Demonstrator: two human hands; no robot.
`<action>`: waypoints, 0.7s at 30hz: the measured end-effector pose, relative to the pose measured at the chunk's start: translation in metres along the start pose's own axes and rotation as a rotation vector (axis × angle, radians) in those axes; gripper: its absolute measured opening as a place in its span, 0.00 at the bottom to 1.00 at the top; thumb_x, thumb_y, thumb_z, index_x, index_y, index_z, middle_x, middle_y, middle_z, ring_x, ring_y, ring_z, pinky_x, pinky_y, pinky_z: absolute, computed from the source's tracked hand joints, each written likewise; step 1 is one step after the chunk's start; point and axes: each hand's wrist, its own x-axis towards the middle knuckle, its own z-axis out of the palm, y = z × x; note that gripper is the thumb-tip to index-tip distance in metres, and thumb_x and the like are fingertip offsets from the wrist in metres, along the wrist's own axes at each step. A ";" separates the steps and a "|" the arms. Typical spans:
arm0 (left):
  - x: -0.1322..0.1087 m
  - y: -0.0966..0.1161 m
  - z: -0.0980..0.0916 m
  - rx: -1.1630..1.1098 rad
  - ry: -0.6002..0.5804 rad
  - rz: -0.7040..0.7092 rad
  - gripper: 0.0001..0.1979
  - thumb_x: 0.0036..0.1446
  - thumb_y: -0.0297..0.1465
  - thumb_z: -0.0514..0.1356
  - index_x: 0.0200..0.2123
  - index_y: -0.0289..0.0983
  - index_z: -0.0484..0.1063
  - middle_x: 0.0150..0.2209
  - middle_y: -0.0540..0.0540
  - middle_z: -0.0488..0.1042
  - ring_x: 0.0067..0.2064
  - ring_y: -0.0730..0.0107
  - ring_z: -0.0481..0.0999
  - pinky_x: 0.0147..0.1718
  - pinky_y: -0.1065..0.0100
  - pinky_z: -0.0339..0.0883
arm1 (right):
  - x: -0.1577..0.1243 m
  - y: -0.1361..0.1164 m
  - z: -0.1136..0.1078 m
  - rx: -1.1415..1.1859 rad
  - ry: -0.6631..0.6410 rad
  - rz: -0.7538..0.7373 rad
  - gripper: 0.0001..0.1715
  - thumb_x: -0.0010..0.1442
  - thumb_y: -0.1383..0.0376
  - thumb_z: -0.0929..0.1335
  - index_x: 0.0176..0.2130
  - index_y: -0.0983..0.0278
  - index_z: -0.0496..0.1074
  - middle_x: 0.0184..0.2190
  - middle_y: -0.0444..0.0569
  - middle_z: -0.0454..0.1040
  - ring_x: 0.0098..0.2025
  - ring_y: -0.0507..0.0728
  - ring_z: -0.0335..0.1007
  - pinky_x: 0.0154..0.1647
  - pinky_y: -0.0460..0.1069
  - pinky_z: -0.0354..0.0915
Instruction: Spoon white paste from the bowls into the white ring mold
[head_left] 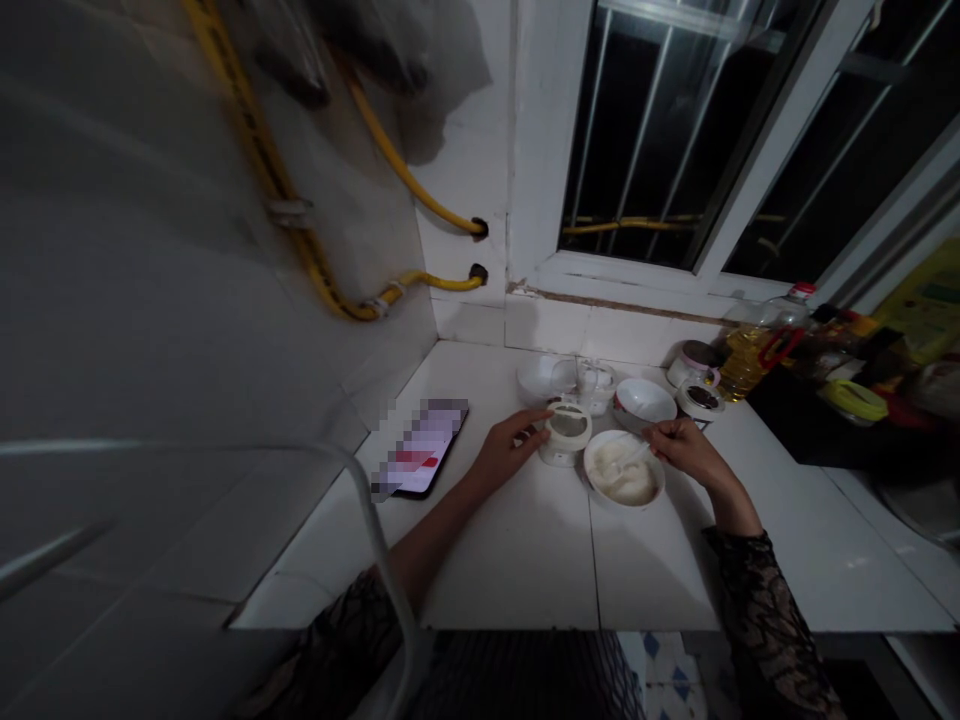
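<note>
A white bowl (589, 490) holds a pale, creamy mixture (626, 478). Pinched in my right hand (684, 447) at the bowl's far right rim is a whitish spoon (628, 452), its lower end in the mixture. Just left of the bowl, my left hand (514, 445) has its fingers closed on the left rim of a small white jar (562, 453) with a greyish round top. Whether that top is a lid or the jar's opening I cannot tell. Behind these stands another white bowl (643, 402) with a red pattern on its outside.
A phone (427, 450) with a lit screen lies on the white tiled counter (502, 560) to the left. Clear containers (596, 385), a dark-topped jar (701, 398) and an oil bottle (744, 360) line the back. A black box (795, 415) is on the right.
</note>
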 end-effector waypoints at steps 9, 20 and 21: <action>0.001 -0.001 0.001 -0.003 0.000 0.001 0.16 0.56 0.36 0.58 0.47 0.38 0.75 0.46 0.43 0.78 0.35 0.71 0.76 0.33 0.71 0.71 | 0.001 0.001 -0.001 0.035 0.021 0.065 0.31 0.43 0.40 0.67 0.14 0.63 0.61 0.11 0.39 0.55 0.15 0.45 0.44 0.15 0.45 0.41; 0.001 -0.001 0.002 -0.024 0.000 -0.006 0.17 0.56 0.38 0.58 0.47 0.39 0.75 0.46 0.44 0.78 0.34 0.71 0.75 0.32 0.70 0.71 | 0.002 0.000 -0.004 0.150 0.056 0.168 0.28 0.40 0.43 0.69 0.16 0.64 0.64 0.11 0.39 0.58 0.14 0.45 0.45 0.15 0.44 0.41; 0.001 -0.001 0.002 -0.027 0.000 -0.007 0.17 0.56 0.38 0.58 0.47 0.39 0.75 0.46 0.44 0.78 0.34 0.71 0.75 0.32 0.70 0.71 | 0.003 0.000 -0.004 0.161 0.059 0.165 0.28 0.40 0.43 0.69 0.16 0.64 0.64 0.11 0.39 0.57 0.14 0.45 0.45 0.15 0.44 0.40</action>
